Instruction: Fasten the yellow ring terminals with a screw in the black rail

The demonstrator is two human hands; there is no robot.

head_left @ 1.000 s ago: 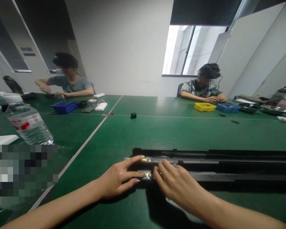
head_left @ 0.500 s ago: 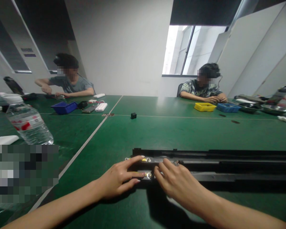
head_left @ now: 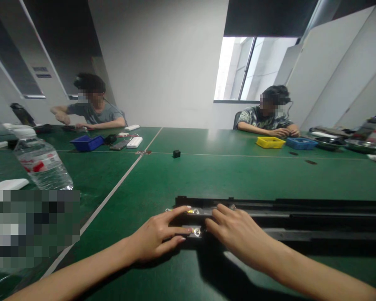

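Note:
Two long black rails with grey inner strips lie side by side on the green table, a far rail (head_left: 335,204) and a near rail (head_left: 335,246). Small shiny metal fittings with yellow parts sit at their left ends, a far fitting (head_left: 194,211) and a near fitting (head_left: 196,231). My left hand (head_left: 155,236) rests at these ends with fingers stretched and apart, one fingertip by each fitting. Just right of the fittings, my right hand (head_left: 235,228) is bent over the rails, its fingers curled together. Whatever lies under those fingertips is hidden.
A water bottle (head_left: 44,161) stands at the left. Across the table sit two people, near a dark blue tray (head_left: 87,143), a yellow tray (head_left: 270,142) and a light blue tray (head_left: 301,143). A small black cube (head_left: 176,154) lies mid-table.
The whole view has shifted slightly right and down. Both hands keep nearly the same place on the rails, with only a small shift in the right fingers.

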